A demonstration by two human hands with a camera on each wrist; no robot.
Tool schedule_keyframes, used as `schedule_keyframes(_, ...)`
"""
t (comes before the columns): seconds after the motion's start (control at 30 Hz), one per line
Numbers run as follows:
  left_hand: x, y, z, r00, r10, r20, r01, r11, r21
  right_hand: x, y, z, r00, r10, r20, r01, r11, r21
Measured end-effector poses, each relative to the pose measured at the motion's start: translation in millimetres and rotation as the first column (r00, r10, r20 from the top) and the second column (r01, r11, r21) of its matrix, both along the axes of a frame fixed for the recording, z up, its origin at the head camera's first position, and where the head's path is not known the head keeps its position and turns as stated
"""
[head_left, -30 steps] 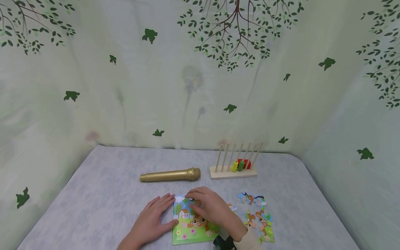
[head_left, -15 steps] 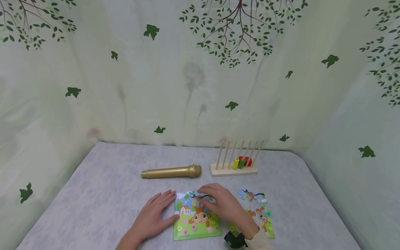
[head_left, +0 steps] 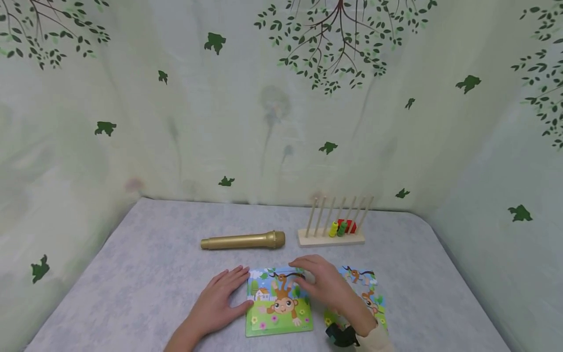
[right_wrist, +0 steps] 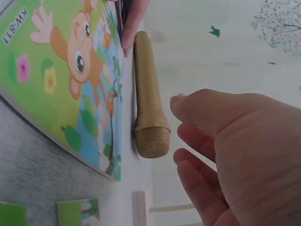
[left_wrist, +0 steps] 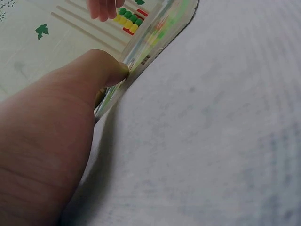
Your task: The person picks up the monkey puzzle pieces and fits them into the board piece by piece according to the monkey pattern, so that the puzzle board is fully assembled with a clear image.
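A square monkey picture puzzle (head_left: pixel 279 320) lies on the table, showing a brown monkey hanging from a branch. My left hand (head_left: pixel 217 299) rests beside it with spread fingers, and its thumb (left_wrist: pixel 115 70) touches the left edge. Over the puzzle's upper right corner is my right hand (head_left: pixel 327 283), fingers loosely bent. The right wrist view shows nothing between that thumb and fingers (right_wrist: pixel 195 141). More monkey puzzle pieces (head_left: pixel 357 276) lie to the right, partly hidden by my right hand and forearm; the right wrist view shows two green-edged pieces (right_wrist: pixel 75 214) near the puzzle.
Behind the puzzle lies a gold toy microphone (head_left: pixel 242 241). At the back right stands a wooden peg rack (head_left: pixel 316 240) with yellow, green and red beads. A wall covering printed with leaves and branches (head_left: pixel 211 122) rises behind the table (head_left: pixel 136 274).
My right hand has moved right across the puzzle, uncovering the monkey picture, and now hides more of the pieces on the right. My left hand stays at the left edge.
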State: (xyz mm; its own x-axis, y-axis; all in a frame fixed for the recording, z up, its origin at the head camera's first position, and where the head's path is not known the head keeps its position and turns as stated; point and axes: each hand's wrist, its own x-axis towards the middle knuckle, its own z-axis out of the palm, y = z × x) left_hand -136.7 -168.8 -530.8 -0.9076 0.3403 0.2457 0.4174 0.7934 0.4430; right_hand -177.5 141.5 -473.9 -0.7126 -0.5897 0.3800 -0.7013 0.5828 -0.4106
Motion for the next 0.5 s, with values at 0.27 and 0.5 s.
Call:
schedule_keyframes(0.27, -1.7, -1.3, -1.5, 1.000, -0.007, -0.009, 0.007, 1.000, 0.008, 1.2, 11, 14.2, 0.997, 0.005, 0.076, -0.009, 0.998, 0.056)
schedule_keyframes(0.5, 1.1, -0.6, -2.3, 1.000, -0.002, -0.011, 0.002, 1.000, 0.014, 2.5, 24, 24.2, 0.988, 0.010, 0.154, -0.025, 0.995, 0.098)
